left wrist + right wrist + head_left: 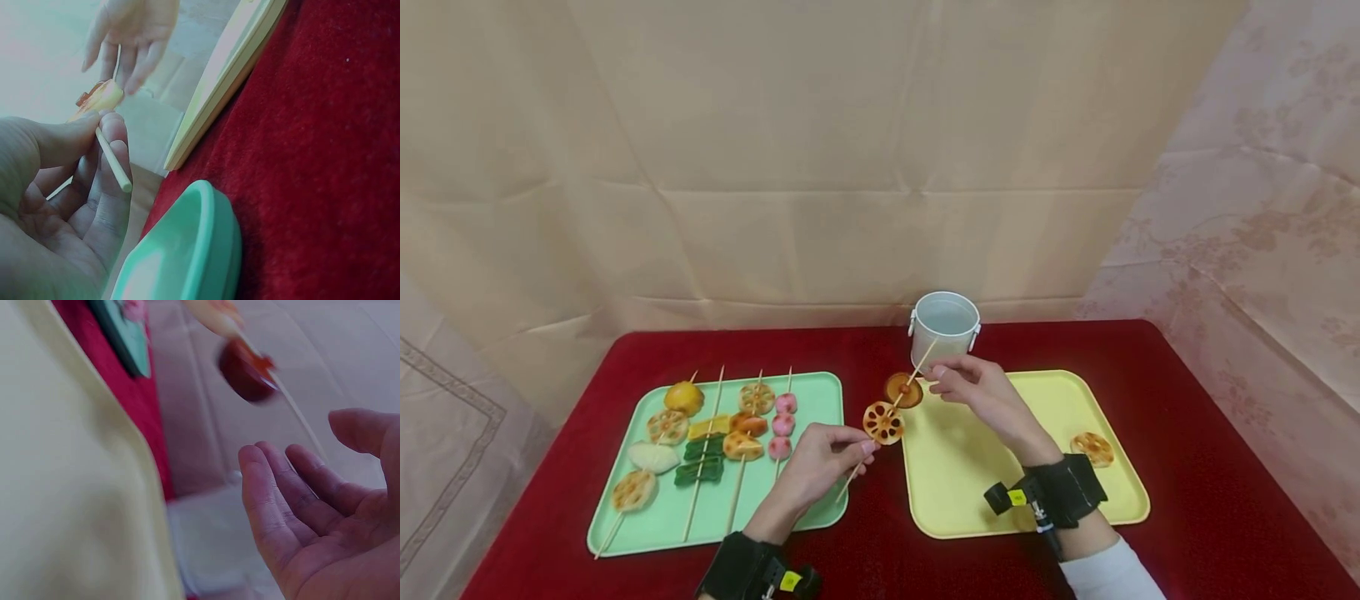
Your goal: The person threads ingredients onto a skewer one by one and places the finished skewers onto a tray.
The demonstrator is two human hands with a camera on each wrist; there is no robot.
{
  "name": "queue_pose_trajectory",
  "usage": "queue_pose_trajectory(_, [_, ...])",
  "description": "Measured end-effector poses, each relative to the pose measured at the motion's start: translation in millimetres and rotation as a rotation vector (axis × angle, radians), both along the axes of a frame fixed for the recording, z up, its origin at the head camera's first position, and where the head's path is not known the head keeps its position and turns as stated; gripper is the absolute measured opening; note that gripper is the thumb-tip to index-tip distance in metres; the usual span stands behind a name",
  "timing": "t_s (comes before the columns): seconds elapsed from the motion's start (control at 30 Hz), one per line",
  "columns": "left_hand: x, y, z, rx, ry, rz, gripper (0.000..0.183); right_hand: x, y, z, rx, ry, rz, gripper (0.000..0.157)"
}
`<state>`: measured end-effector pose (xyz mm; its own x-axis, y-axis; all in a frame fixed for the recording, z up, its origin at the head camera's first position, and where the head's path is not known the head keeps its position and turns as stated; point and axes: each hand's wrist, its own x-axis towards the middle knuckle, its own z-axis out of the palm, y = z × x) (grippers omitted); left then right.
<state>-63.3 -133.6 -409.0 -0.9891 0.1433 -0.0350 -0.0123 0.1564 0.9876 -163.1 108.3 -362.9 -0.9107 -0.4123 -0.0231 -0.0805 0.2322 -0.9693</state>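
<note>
My left hand [823, 462] pinches a wooden skewer [114, 161] between thumb and fingers, low on the stick, in the gap between the two trays. Threaded on it are a lotus root slice [883, 423], right by my left fingertips, and above that a round brown mushroom-like piece [247, 372]. The skewer tilts up and to the right. Near its upper end is my right hand [985, 400], over the yellow tray [970, 500]. In the right wrist view its thumb and fingers [259, 487] stand apart, and the stick passes behind the fingertips.
On the left, a green tray [662, 533] bears several loaded skewers, among them pink balls [783, 425] and green vegetable pieces [700, 461]. One lotus root slice [1092, 449] lies at the yellow tray's right side. A white bucket [946, 321] stands behind that tray on the red cloth [880, 550].
</note>
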Motion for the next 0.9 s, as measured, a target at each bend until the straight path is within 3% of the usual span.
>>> queue_pose_trajectory(0.27, [0.0, -1.7, 2.7, 0.001, -0.022, 0.026, 0.022, -9.7, 41.3, 12.3, 0.171, 0.107, -0.041, 0.046])
queue_pose_trajectory(0.63, [-1.7, -6.1, 5.7, -0.005, -0.011, 0.060, 0.024, -9.0, 113.3, 10.2, 0.533, 0.242, -0.077, 0.048])
queue_pose_trajectory(0.73, [-1.8, -6.4, 7.1, 0.000, -0.015, 0.071, 0.023, -6.2, 131.1, 7.3, 0.598, 0.247, -0.078, 0.050])
queue_pose_trajectory(0.9, [-1.9, -7.1, 9.5, -0.014, -0.017, 0.088, 0.024, 1.0, 155.0, 0.5, 0.615, 0.214, -0.061, 0.050])
